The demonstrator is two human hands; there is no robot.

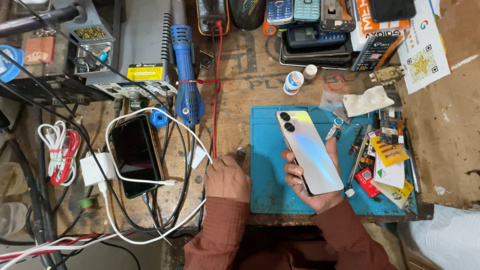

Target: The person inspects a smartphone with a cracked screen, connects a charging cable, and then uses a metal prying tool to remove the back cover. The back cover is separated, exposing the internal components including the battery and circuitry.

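My right hand [311, 186] grips a pearly, iridescent smartphone [309, 150] by its lower end, back side up, two camera lenses at the top. The phone hovers tilted over a blue work mat [267, 175]. My left hand [226, 177] is closed into a fist on the wooden bench just left of the mat, beside a white cable [150, 180] and a red wire [215, 100]. Whether the fist pinches a cable end is hidden.
A black phone [135, 155] lies face up at left with a white charger [95, 169]. A blue hot-air handle [186, 75] lies behind. Small tools, cards and stickers [387, 160] crowd the mat's right side. Stacked old phones [310, 30] fill the back edge.
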